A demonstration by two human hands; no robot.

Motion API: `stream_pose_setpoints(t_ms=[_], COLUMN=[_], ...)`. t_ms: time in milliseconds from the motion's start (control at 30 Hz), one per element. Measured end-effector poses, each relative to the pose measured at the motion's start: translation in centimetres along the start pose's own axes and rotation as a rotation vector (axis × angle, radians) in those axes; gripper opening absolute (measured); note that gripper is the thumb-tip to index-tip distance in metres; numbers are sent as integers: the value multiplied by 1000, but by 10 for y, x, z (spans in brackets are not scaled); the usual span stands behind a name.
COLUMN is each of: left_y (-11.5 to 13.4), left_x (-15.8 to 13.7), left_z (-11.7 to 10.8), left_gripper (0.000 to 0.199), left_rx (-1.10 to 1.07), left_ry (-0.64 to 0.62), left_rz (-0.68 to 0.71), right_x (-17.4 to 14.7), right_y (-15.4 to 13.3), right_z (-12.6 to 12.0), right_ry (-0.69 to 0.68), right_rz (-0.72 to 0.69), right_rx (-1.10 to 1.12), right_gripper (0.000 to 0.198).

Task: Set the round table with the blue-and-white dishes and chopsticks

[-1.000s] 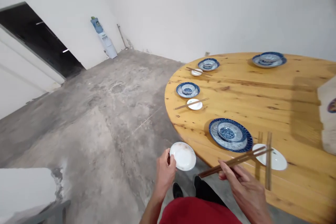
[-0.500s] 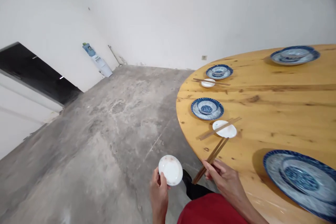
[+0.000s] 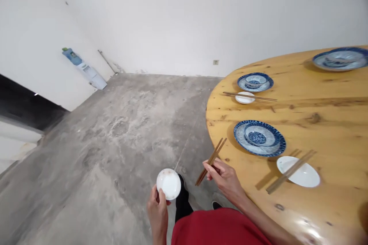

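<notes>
My left hand (image 3: pixel 158 207) grips the rim of a small white dish (image 3: pixel 169 183) with a faint floral edge, held over the floor. Pinched in my right hand (image 3: pixel 222 178) are wooden chopsticks (image 3: pixel 211 162), slanting up beside the table's edge. To the right of that hand, another pair of chopsticks (image 3: pixel 293 170) lies across a white dish (image 3: pixel 309 176) on the table. Behind it stands a blue-patterned plate (image 3: pixel 280 143) with a matching bowl (image 3: pixel 257 136) on it.
The round wooden table (image 3: pixel 339 130) fills the right side. Farther along it are a second blue plate (image 3: pixel 268 85), a white dish (image 3: pixel 244 99) under chopsticks, and another plate (image 3: pixel 356 63). A water dispenser (image 3: pixel 92 74) stands by the far-left wall. Bare concrete floor (image 3: pixel 120 153) lies to the left.
The view has moved forward along the table, so the plates appear larger and farther right. Both hands keep their hold, and the right hand with its chopsticks has moved away from the laid dish.
</notes>
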State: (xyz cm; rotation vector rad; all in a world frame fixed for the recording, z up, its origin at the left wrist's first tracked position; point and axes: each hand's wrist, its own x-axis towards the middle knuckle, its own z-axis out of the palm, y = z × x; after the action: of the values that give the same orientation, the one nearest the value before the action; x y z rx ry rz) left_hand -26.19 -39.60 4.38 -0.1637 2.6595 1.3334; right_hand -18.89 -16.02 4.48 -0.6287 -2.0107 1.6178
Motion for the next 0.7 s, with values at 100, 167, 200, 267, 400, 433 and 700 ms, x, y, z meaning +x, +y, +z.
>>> stream_pose_setpoints(t_ms=[100, 167, 200, 267, 400, 433, 700], left_y=[12, 25, 33, 49, 77, 84, 154], left_x=[69, 111, 131, 166, 220, 231, 322], left_z=[-4, -6, -6, -3, 20, 29, 114], left_gripper=[44, 47, 47, 42, 36, 36, 36], left_rx=[-60, -96, -105, -108, -118, -126, -110], left_ry=[-54, -109, -147, -239, -393, -430, -583], left_rz=[97, 159, 189, 251, 317, 323, 356], right_x=[23, 36, 43, 56, 84, 92, 203], right_y=[3, 1, -1, -4, -6, -5, 17], right_z=[31, 51, 60, 75, 94, 96, 99], right_ry=[105, 177, 213, 282, 424, 456, 543], right_rz=[70, 119, 143, 187, 269, 288, 323], right_rx=[8, 15, 18, 27, 44, 43, 18], right_gripper=[47, 49, 50, 51, 49, 48, 49])
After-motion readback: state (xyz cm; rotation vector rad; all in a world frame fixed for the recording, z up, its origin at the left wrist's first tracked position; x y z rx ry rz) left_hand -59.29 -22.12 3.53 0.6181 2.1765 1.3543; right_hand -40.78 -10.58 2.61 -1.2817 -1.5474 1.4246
